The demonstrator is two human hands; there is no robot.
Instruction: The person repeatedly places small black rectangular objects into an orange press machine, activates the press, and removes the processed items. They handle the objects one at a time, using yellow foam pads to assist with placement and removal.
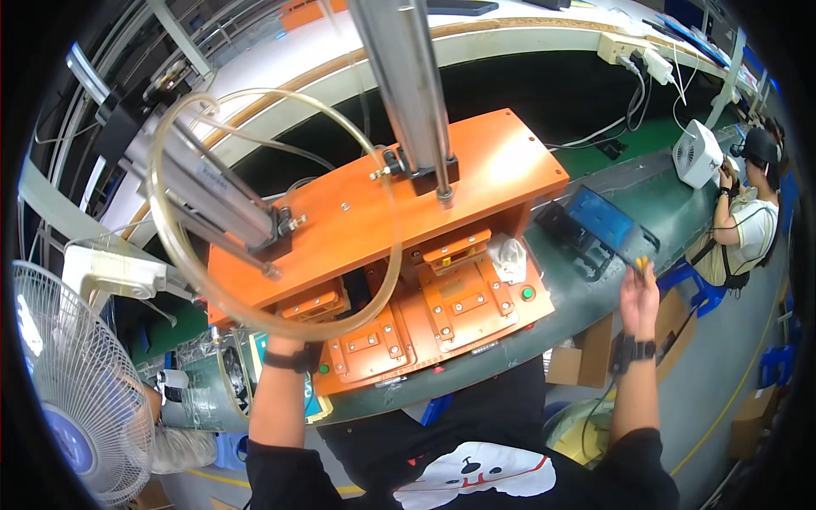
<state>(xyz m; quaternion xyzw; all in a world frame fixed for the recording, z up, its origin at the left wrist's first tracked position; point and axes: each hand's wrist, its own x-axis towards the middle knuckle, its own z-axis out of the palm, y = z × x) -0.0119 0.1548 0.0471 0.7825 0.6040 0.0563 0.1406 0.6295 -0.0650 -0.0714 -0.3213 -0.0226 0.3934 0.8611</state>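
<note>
Forearms (636,401) set wide apart about an orange press (497,153)

Bent upward on the right, past a black wrist strap (643,350) with a cord hanging from it. Out beyond the press with the right hand (639,299), fingers pointing away from the body and drawn fairly close together, with yellow-covered fingertips (641,263) at the near right corner of a dark framed part (586,253) with a blue panel (602,217). Lying on the green worktop (671,204), just right of the press. Cannot tell whether pinched or merely touched.

Straight forward on the left, with another black strap (287,362) at the wrist. Tucked in at the press's left front with the left hand (287,345), mostly hidden by the orange top plate and a clear looped tube (158,200). Cannot tell how far open, or whether holding anything. Near that wrist, a green button (324,369).
</note>
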